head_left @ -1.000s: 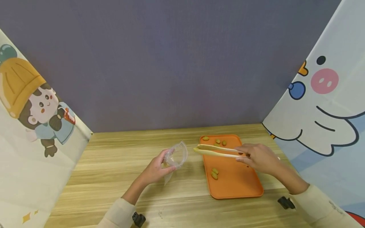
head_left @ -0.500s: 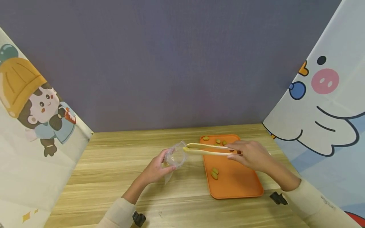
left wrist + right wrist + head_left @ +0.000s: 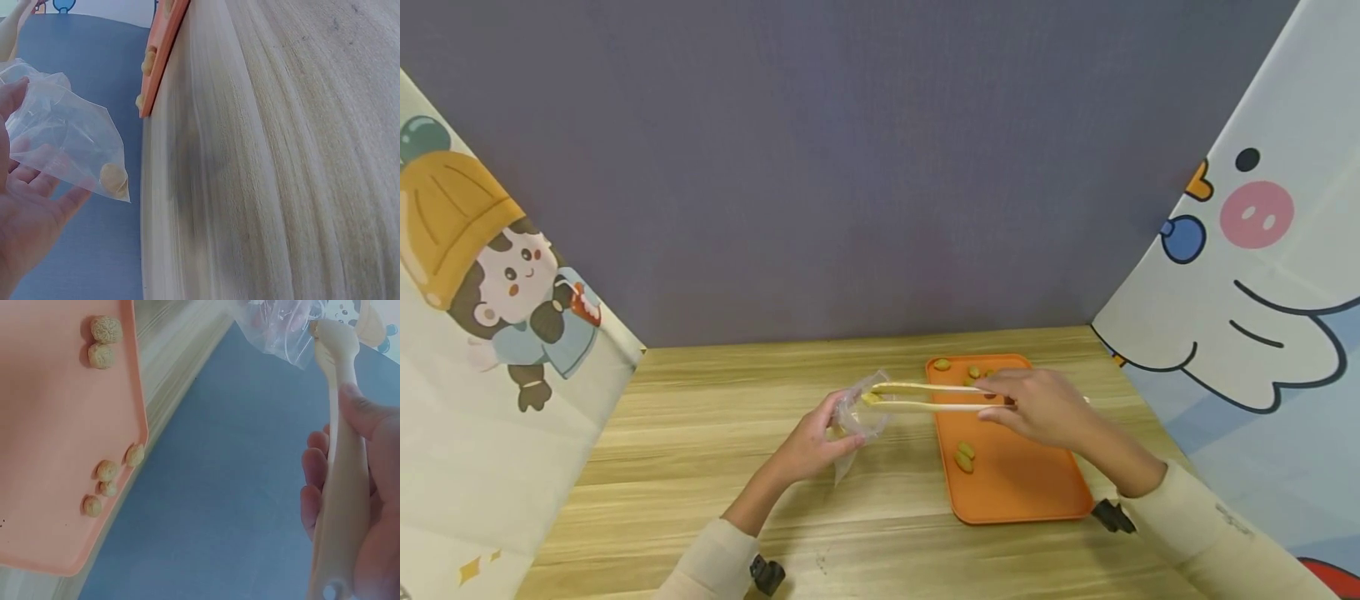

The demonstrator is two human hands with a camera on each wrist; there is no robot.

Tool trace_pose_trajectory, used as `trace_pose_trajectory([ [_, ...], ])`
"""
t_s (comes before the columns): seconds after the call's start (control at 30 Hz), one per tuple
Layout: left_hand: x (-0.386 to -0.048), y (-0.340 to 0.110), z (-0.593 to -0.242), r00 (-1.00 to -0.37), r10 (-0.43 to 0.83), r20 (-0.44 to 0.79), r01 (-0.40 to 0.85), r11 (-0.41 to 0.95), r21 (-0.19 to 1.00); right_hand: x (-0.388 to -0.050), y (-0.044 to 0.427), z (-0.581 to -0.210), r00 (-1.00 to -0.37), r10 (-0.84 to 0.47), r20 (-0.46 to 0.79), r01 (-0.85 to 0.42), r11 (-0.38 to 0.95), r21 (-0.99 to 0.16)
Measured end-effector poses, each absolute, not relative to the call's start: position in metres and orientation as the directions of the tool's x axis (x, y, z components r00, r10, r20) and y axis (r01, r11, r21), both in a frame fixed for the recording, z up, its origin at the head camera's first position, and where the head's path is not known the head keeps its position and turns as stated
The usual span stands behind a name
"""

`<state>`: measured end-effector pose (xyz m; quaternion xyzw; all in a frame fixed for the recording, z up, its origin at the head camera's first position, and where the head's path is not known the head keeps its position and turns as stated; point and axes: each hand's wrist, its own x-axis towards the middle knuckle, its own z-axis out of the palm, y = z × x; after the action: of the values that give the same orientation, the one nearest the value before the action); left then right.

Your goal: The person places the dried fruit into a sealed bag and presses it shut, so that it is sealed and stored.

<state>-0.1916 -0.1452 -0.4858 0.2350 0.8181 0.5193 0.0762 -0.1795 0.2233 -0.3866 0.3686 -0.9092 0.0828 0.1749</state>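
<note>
My left hand (image 3: 811, 443) holds a clear plastic bag (image 3: 75, 125) by its rim, the mouth spread toward the right. One small tan wrinkled piece (image 3: 114, 179) lies in the bag's lower corner. With my right hand (image 3: 1047, 410) I grip pale yellow tongs (image 3: 936, 407), fingers and thumb curled round both arms. The tongs' tips are at the bag's mouth, with a wrinkled piece (image 3: 314, 328) between them; how far inside they reach is hard to tell. Below my right hand lies an orange tray (image 3: 1022, 492).
Several wrinkled pieces (image 3: 107, 470) sit near the tray's far end, and a pair (image 3: 965, 457) lies by its left edge. The wooden table (image 3: 700, 467) meets a grey back wall (image 3: 865, 208). Printed side panels (image 3: 1240, 275) stand left and right.
My right hand has moved left with the tongs, bringing their tips from over the tray's left edge to the bag's mouth. My left hand and the bag stay nearly still.
</note>
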Motion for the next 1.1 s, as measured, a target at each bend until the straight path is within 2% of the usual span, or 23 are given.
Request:
trace_pose_trajectory([
  [0.53,-0.193,-0.149,-0.486,-0.886,0.446,0.129,0.301,0.34,0.891,-0.179,0.228,-0.388,-0.714,-0.6,0.36,-0.667,0.739,-0.09],
  [1.1,-0.192,-0.149,-0.489,-0.883,0.447,0.145,0.324,0.356,0.877,-0.175,0.259,-0.403,-0.698,-0.587,0.409,-0.668,0.74,-0.079],
])
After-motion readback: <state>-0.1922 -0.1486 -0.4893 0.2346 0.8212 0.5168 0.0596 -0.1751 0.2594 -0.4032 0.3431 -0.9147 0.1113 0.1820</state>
